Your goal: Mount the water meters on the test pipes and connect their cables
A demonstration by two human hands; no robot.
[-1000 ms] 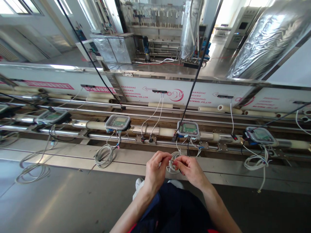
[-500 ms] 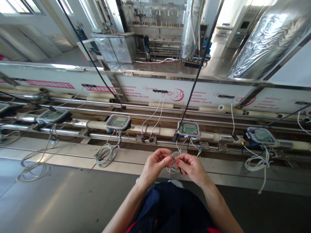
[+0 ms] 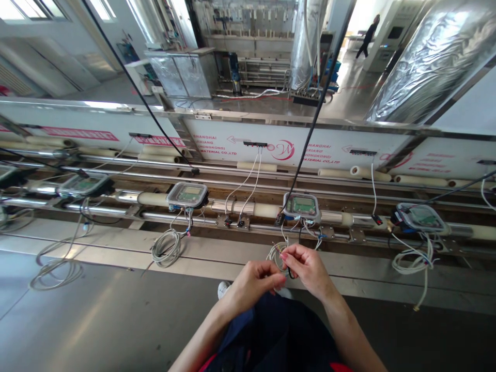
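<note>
From my feed, the left hand (image 3: 258,279) has just dropped back from the fingertip contact of half a second ago; its fingers are curled, and I can't tell whether they hold anything. The right hand (image 3: 308,268) stays pinched, seemingly on a black cable (image 3: 290,273) that shows below its fingers, at the front edge of the steel ledge (image 3: 217,253); the tip is too small to make out. The hands are now near but apart, so I judge the fine work sits with the right alone for the moment. Along the ledge, left to right, I see a loose coil (image 3: 58,263) spilling over the front edge toward the floor (image 3: 77,325), a tidy coil (image 3: 166,249), a pale coil (image 3: 272,251) partly behind the hands, and a drooping coil (image 3: 411,262). Beyond the printed panels (image 3: 213,147) stand a foil-clad box (image 3: 182,75), a blue pump (image 3: 234,75) and a big foil duct (image 3: 430,67); far right, a person (image 3: 368,37) has come into view, walking.
</note>
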